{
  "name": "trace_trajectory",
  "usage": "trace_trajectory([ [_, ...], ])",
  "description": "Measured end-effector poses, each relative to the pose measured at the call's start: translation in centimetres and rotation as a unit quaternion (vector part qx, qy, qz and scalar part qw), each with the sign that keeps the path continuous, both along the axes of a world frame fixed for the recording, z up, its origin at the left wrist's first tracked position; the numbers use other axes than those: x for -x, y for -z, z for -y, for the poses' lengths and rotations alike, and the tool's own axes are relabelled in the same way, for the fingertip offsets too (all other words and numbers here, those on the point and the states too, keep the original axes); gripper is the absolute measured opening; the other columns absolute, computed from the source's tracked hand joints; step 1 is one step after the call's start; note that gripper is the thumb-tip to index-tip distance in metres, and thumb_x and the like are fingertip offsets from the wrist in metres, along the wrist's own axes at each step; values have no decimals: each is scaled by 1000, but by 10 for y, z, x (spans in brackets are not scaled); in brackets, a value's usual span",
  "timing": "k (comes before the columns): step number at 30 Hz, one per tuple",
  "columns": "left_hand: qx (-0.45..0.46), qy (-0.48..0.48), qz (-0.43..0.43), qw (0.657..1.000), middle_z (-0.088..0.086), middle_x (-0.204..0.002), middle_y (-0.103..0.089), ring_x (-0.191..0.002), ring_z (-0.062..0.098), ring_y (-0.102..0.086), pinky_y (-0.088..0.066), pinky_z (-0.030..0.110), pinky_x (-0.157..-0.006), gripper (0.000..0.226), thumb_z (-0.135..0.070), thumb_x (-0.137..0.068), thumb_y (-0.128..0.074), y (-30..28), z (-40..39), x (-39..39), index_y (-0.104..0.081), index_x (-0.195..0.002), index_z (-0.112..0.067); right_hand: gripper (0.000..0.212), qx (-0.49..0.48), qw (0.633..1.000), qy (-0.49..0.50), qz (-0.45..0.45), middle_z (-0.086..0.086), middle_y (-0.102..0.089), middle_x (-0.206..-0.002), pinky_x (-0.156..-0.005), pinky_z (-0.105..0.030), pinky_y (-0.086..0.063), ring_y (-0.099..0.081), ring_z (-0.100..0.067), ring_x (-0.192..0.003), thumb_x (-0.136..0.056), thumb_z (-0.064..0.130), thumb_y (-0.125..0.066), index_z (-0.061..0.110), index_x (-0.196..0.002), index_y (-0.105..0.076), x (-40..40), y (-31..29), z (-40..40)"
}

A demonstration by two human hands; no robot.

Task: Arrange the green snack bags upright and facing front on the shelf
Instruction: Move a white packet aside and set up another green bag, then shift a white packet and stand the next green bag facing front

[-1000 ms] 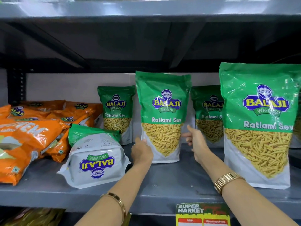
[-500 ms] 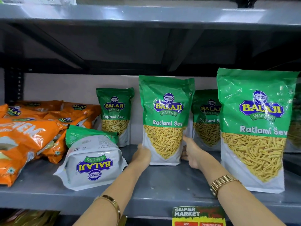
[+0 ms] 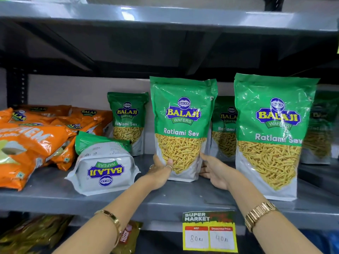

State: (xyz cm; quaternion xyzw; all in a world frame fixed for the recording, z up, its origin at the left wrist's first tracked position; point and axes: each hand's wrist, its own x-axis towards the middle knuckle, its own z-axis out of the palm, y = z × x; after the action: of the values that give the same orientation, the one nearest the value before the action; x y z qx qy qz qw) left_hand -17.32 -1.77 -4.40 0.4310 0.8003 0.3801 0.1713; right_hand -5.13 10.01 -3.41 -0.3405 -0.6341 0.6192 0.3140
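Observation:
A green Ratlami Sev bag (image 3: 182,125) stands upright and front-facing at the middle of the grey shelf (image 3: 55,197). My left hand (image 3: 160,170) grips its lower left edge, thumb on the front. My right hand (image 3: 214,171) presses its lower right side. Another green bag (image 3: 271,136) stands upright to the right, nearer the front. Two smaller-looking green bags (image 3: 128,121) (image 3: 223,125) stand upright at the back. One green bag (image 3: 104,165) lies on its back with its bottom toward me, left of my left hand.
Orange snack bags (image 3: 27,143) lie piled at the left of the shelf. A further green bag (image 3: 319,129) stands blurred at the far right. A price tag (image 3: 209,231) hangs on the shelf's front edge. The upper shelf (image 3: 165,17) is close overhead.
The middle green bag has come forward toward me between both hands. My left hand now has its thumb on the bag's front, and my right hand holds lower on its side.

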Motion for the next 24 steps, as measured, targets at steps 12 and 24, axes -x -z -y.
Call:
trace_trajectory([
  [12,-45,-17,-2,999,12,-157,-20,-142,29,-27,-23,37,-111,62,-45,-97,-21,6,28,-16,5,-149,-23,68,-48,997,25,54,-10,-31,-154,-117,-38,-23,-30,-26,-141,-92,55,-34,14,-146,-28,-18,13,38],
  [24,-225,-16,87,970,2,-160,-13,-148,20,-15,-12,38,-121,70,-39,-97,-36,-10,51,-27,5,-151,-22,34,-208,952,176,-141,5,-49,-103,-87,-28,-32,-47,-16,-105,-94,28,-46,13,-125,-49,-36,18,82],
])
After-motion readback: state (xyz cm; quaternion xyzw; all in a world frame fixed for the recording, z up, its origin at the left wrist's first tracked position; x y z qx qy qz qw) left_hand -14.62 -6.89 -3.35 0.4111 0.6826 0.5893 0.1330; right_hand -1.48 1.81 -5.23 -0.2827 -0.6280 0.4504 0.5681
